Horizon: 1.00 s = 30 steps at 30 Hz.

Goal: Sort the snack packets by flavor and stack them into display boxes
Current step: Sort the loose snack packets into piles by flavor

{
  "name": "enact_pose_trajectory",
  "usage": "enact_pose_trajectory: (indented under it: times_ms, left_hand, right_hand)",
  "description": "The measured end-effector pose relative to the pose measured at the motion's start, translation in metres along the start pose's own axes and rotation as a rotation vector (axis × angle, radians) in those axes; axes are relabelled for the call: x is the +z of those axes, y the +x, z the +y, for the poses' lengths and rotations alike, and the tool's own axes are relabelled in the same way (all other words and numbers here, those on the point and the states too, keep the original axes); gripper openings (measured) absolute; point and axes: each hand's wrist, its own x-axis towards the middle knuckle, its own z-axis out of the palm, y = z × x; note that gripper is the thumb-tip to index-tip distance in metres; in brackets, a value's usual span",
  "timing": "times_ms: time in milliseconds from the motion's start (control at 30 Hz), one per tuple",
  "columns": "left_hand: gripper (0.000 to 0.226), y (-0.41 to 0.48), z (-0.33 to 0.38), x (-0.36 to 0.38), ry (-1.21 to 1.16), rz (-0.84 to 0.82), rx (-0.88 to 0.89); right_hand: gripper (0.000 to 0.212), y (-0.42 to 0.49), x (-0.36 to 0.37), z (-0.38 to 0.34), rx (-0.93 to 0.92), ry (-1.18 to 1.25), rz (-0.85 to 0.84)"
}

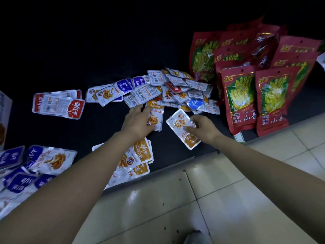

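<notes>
- A black mat [84,67] is spread over a beige tiled floor [228,199] in dim light. A mixed heap [175,88] of small silver snack packets lies near the mat's middle, with red, orange, blue and purple labels jumbled face up and face down.
- The left hand [139,120] lies palm down at the heap's near edge. Its fingers are fairly straight and spread, pressing on an orange-labelled packet [157,113] that pokes out from under the heap.
- The right hand [204,128] is just to the right of that, also on the near side of the heap. Its fingers are curled and pinch the edge of a second orange-labelled packet [179,124], which lies tilted and clear of the heap.
- A sorted orange stack [141,154] sits nearer the person than the heap, partly hidden by the left forearm.
- A group of purple-labelled packets [19,175] lies far left of the heap and nearer the person.
- A few red-labelled packets [58,104] lie well to the left of the heap, with a small purple overlap [114,90] between them and the heap.
- Large red snack bags [241,97] lean in overlapping rows just right of the heap.
- A carton [4,117] shows at the far left edge, mostly cut off by the frame.
</notes>
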Motion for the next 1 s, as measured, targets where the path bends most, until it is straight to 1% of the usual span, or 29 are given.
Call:
enact_pose_trajectory:
  times_ms: [67,133,200,233,267,300,333,367,433,500,600,633,700,767,867,933,1000]
  left_hand:
    - [0.068,0.004,0.002,0.001,0.006,-0.003,-0.027]
    - [0.062,0.006,0.006,0.002,-0.01,-0.029,-0.014]
    - [0.051,0.007,0.007,0.002,-0.052,-0.078,0.047]
    - [0.045,0.006,0.006,0.001,-0.085,-0.099,0.075]
    - [0.039,0.005,0.004,0.0,-0.126,-0.104,0.088]
    - [0.034,0.004,0.001,-0.001,-0.164,-0.09,0.083]
    - [0.032,0.004,-0.003,-0.003,-0.191,-0.062,0.06]
    - [0.031,0.002,-0.008,-0.005,-0.201,-0.035,0.031]
    - [0.031,-0.002,-0.017,-0.009,-0.193,-0.016,-0.024]
    - [0.032,-0.008,-0.024,-0.013,-0.194,-0.031,-0.049]
    - [0.03,-0.018,-0.034,-0.019,-0.241,-0.077,-0.052]
    - [0.03,-0.022,-0.037,-0.022,-0.259,-0.095,-0.053]
    - [0.029,-0.029,-0.042,-0.025,-0.273,-0.127,-0.048]
    - [0.028,-0.037,-0.045,-0.028,-0.278,-0.163,-0.03]
    - [0.028,-0.046,-0.046,-0.03,-0.29,-0.211,-0.006]
    - [0.039,-0.048,-0.047,-0.032,-0.229,-0.237,-0.015]
    - [0.058,-0.051,-0.047,-0.033,-0.132,-0.279,-0.039]
  right_hand:
    - [0.012,0.002,-0.003,-0.01,0.077,0.275,-0.009]
    - [0.017,0.007,-0.006,-0.017,0.127,0.441,-0.02]
    - [0.038,0.011,-0.005,-0.026,0.153,0.477,-0.039]
    - [0.046,0.015,-0.003,-0.026,0.155,0.452,-0.046]
    - [0.045,0.016,-0.001,-0.029,0.145,0.396,-0.043]
    - [0.04,0.018,0.004,-0.03,0.136,0.34,-0.041]
    - [0.037,0.019,0.009,-0.034,0.126,0.289,-0.026]
    - [0.039,0.022,0.015,-0.036,0.119,0.228,0.001]
    - [0.059,0.027,0.03,-0.04,0.103,0.074,0.036]
    - [0.078,0.025,0.043,-0.05,0.05,-0.129,0.018]
    - [0.087,0.025,0.046,-0.064,-0.116,-0.42,-0.028]
    - [0.089,0.026,0.044,-0.065,-0.166,-0.471,-0.053]
    - [0.093,0.025,0.036,-0.065,-0.151,-0.466,-0.136]
    - [0.087,0.022,0.031,-0.061,-0.087,-0.429,-0.167]
    - [0.061,0.013,0.024,-0.056,-0.052,-0.503,-0.174]
    - [0.049,0.007,0.016,-0.052,-0.071,-0.472,-0.166]
    - [0.044,-0.001,0.01,-0.047,-0.155,-0.403,-0.178]
